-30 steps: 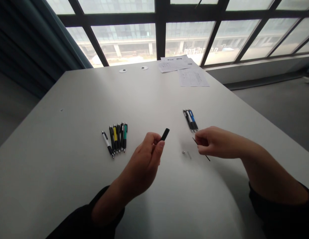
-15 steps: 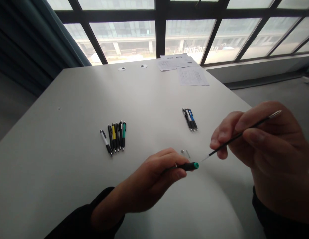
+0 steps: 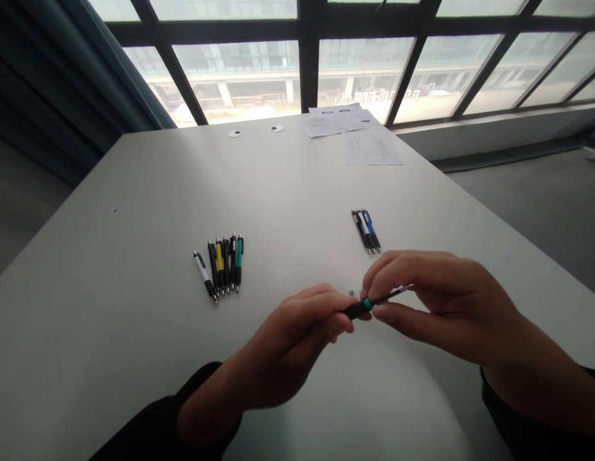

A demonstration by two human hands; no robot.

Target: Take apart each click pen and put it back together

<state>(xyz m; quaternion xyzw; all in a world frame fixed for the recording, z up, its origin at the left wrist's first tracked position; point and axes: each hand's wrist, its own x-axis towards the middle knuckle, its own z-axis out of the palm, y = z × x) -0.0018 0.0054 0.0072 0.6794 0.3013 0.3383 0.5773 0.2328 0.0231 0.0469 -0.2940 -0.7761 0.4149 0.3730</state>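
Observation:
My left hand (image 3: 297,339) is closed around a black pen barrel (image 3: 357,310) with a green end that points up and to the right. Between the thumb and fingers of my right hand (image 3: 441,301) is a thin dark refill (image 3: 389,296), its lower end at the barrel's green opening. How deep it sits inside cannot be seen. A small metal piece (image 3: 352,292) lies on the table just beyond my left fingertips, partly beside my right fingers.
Several pens (image 3: 225,264) lie in a row on the white table (image 3: 288,198) at left. A smaller group of pens (image 3: 366,230) is beyond my right hand. Papers (image 3: 372,146) and two white oval pieces (image 3: 235,134) lie near the window.
My right hand has moved left and down, bringing the refill from a short distance away to the barrel's green opening. My left hand has tilted the barrel slightly upward.

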